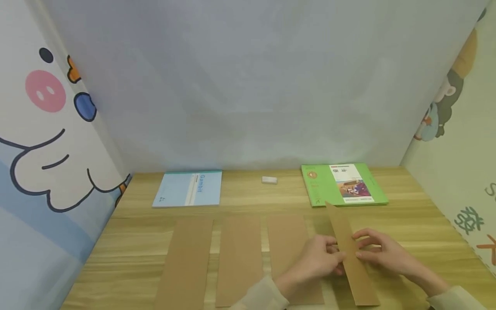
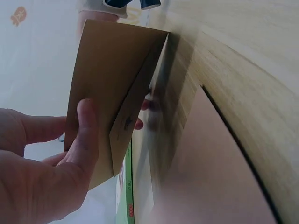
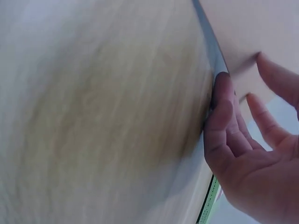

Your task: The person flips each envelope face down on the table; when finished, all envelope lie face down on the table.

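A brown kraft paper envelope (image 1: 350, 254) is tilted up off the table between both hands. The left hand (image 1: 319, 258) grips its left edge, and in the left wrist view the thumb lies along one face beside a folded flap (image 2: 133, 116) with small dark print. At the opposite edge is the right hand (image 1: 387, 254); its fingertips (image 3: 257, 58) touch the envelope's face in the right wrist view while other fingers curl at the edge. Three more brown envelopes lie flat in a row: a left one (image 1: 186, 262), a middle one (image 1: 240, 258) and a right one (image 1: 288, 241), partly hidden by the left forearm.
Along the back of the wooden table (image 1: 116, 241) lie a light blue notebook (image 1: 178, 189), a small white eraser (image 1: 269, 180) and a green book (image 1: 321, 187). A grey wall (image 1: 252, 86) stands behind, with cartoon-printed panels on both sides.
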`<state>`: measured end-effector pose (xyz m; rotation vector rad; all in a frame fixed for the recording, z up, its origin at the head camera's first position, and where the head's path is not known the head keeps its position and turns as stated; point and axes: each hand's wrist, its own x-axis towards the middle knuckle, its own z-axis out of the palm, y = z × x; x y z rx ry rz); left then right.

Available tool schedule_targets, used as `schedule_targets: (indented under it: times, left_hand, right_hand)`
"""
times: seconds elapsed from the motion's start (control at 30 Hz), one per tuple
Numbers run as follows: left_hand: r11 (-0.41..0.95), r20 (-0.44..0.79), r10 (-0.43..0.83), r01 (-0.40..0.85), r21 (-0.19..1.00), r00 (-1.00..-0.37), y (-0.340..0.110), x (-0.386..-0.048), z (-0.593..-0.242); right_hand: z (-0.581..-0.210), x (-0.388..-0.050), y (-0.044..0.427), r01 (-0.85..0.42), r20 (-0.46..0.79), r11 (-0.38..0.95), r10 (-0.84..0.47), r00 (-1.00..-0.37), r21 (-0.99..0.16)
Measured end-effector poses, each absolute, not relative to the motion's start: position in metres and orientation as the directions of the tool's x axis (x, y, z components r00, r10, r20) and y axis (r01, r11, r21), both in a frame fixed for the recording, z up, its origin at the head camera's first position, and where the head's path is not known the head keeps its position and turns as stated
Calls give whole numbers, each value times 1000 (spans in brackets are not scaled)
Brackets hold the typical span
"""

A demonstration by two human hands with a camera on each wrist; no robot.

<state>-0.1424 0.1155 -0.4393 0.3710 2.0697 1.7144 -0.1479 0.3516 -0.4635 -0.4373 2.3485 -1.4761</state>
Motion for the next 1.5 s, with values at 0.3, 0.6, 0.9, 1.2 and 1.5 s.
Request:
schedule_targets:
  times: [0.3, 0.6, 0.9, 1.2, 1.5]
  left_hand:
    - [337, -141, 346, -18, 942, -928, 114, -143, -440]
    - [365, -142, 338, -9, 931, -930, 111, -146, -445]
    - [555, -198, 356, 36, 831, -913, 108, -146, -447]
    - [672, -249, 351, 57, 739, -903, 109, -149, -448]
    - [717, -287, 337, 47, 695, -897, 111, -148, -449]
  right_hand:
    - [-463, -147, 348, -98, -111, 521, -356, -928, -848]
    - [-460, -145, 345, -76, -116, 681, -232, -966, -728]
    - [-459, -148, 343, -93, -88, 755, -196, -977, -649]
    - [-459, -150, 341, -96, -89, 785, -188, -978, -613]
    - [-459, -150, 339, -95, -92, 794, -186, -978, -600]
